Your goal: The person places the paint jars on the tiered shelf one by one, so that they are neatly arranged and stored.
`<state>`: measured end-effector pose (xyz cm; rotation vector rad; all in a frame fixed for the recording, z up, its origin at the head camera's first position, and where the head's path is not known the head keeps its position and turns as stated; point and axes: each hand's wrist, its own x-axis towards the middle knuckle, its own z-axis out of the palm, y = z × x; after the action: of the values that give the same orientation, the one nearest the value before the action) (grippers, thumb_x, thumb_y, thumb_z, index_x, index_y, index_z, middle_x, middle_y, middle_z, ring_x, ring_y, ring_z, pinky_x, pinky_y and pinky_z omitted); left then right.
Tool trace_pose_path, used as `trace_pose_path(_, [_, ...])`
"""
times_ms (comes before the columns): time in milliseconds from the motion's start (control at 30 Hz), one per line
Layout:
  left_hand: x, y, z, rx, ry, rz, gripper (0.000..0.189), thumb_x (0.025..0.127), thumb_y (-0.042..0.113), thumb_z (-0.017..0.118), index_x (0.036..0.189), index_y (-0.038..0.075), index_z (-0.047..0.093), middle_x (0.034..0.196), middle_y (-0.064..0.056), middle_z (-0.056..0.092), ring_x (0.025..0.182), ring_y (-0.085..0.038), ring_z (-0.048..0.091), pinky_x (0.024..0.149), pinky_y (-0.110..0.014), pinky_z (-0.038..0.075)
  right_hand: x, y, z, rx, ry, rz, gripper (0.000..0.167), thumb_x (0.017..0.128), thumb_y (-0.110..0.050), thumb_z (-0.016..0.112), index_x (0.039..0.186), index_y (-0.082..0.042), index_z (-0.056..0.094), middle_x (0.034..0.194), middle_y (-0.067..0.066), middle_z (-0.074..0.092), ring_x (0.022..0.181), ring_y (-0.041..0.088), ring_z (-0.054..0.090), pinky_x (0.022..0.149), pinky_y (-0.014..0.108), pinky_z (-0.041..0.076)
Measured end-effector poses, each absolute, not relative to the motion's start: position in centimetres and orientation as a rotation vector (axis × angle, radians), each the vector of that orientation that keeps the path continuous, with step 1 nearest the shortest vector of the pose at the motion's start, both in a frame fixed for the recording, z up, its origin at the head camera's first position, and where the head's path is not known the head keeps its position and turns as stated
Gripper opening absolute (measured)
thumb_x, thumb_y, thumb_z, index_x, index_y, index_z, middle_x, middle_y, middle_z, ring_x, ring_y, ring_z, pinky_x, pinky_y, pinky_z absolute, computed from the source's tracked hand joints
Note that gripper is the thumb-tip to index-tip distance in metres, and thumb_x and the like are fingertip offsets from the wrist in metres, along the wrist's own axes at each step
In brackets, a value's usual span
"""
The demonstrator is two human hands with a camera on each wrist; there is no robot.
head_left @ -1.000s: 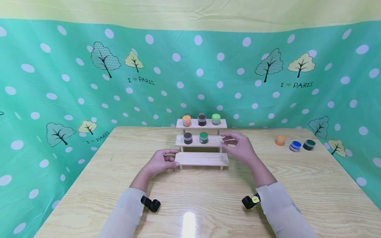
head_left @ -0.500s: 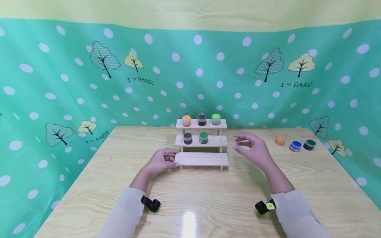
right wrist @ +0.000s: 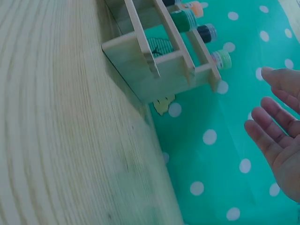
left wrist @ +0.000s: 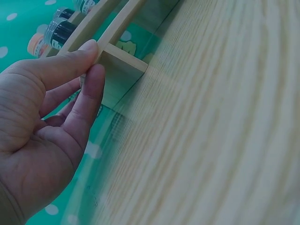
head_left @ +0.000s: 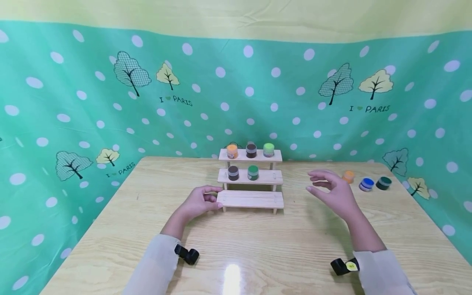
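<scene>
A three-step wooden display stand (head_left: 250, 199) stands on the table. My left hand (head_left: 199, 202) pinches the left end of its lowest step between thumb and fingers, as the left wrist view also shows. On the top step sit an orange paint jar (head_left: 232, 152), a dark brown jar (head_left: 251, 151) and a light green jar (head_left: 268, 150). The middle step holds another dark jar (head_left: 233, 173) and a green jar (head_left: 253, 173). To the right of the stand, my right hand (head_left: 336, 196) hovers over the table with loosely bent fingers, holding nothing.
Beyond my right hand, toward the table's right edge, are an orange jar (head_left: 348, 176), partly overlapped by the hand, a blue jar (head_left: 366, 184) and a dark green jar (head_left: 384, 183). A green dotted cloth (head_left: 206, 94) hangs behind the wooden table (head_left: 287, 250).
My right hand has moved away from the middle step's right end, rightward toward the three loose jars. The left hand keeps its place on the stand, and the jars have stayed put.
</scene>
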<state>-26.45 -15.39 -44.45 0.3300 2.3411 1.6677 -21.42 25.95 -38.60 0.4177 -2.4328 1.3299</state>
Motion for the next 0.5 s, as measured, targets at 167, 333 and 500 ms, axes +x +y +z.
trace_pose_path(167, [-26.4,-15.4,-44.6,0.308,2.338,1.671,0.056,0.078,0.004,0.081,0.131,0.005,0.06,0.089,-0.011,0.062,0.077,-0.018,0.059,0.057,-0.024,0.048,-21.0,26.9,-38.6,0.412,-2.42,1.301,0.04,0.087,-0.01,0.074,0.126,-0.004,0.063,0.123,0.011,0.059,0.105,0.015,0.058,0.086,0.015,0.048])
trace_pose_path(333, [-26.6,-15.4,-44.7,0.296,2.34,1.675,0.055,0.078,0.003,0.081,0.129,0.008,0.062,0.09,-0.011,0.063,0.078,-0.02,0.06,0.058,-0.024,0.049,-20.7,27.9,-38.5,0.373,-2.428,1.27,0.041,0.089,-0.013,0.073,0.127,-0.004,0.062,0.124,0.01,0.058,0.105,0.009,0.057,0.084,0.011,0.047])
trace_pose_path(500, [-26.4,-15.4,-44.4,0.31,2.333,1.675,0.055,0.078,0.003,0.08,0.13,0.007,0.061,0.091,-0.012,0.063,0.078,-0.019,0.061,0.059,-0.025,0.05,-20.4,29.0,-38.3,0.348,-2.438,1.25,0.041,0.09,-0.015,0.072,0.128,-0.004,0.061,0.124,0.009,0.058,0.103,0.003,0.058,0.081,0.012,0.049])
